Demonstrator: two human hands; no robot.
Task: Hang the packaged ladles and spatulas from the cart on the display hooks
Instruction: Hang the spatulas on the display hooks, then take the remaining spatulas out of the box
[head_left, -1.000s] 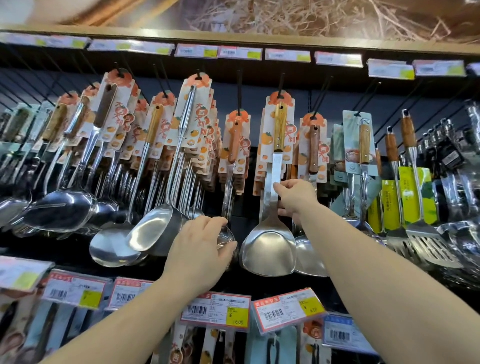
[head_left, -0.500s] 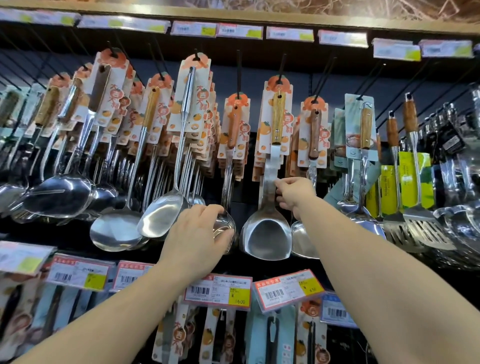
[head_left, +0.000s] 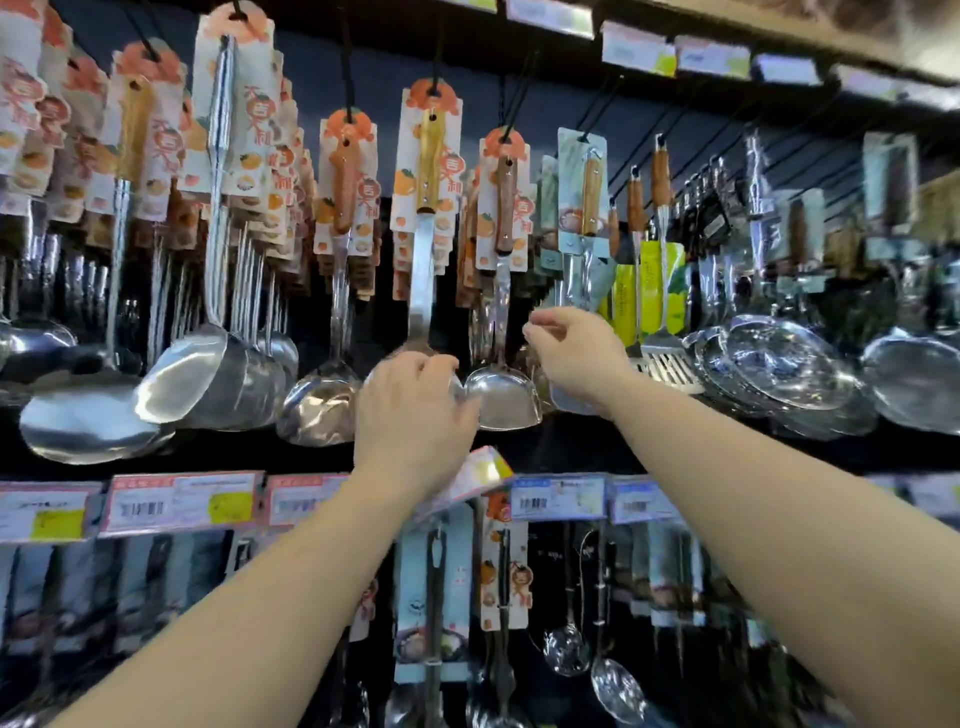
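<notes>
The left hand (head_left: 410, 415) cups the bowl of the hanging spatula (head_left: 423, 249), fingers curled on it. The right hand (head_left: 574, 358) pinches thumb and forefinger at the next spatula (head_left: 504, 384); whether they clamp it I cannot tell. Both packages hang from display hooks (head_left: 436, 57) above price labels (head_left: 182, 501).

Left hand (head_left: 415, 415) hides spatula (head_left: 422, 280) blade; price tags (head_left: 176, 501) too blurred to read.

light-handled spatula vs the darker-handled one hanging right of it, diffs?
The light-handled spatula has a pale yellowish wooden handle; the darker-handled spatula has a reddish-brown one. The first hangs higher, its card topping out above the other's. The left hand covers the first's blade; the second's blade shows, between that hand and the right hand. Both hang on orange-printed cards and have steel shafts.
</notes>
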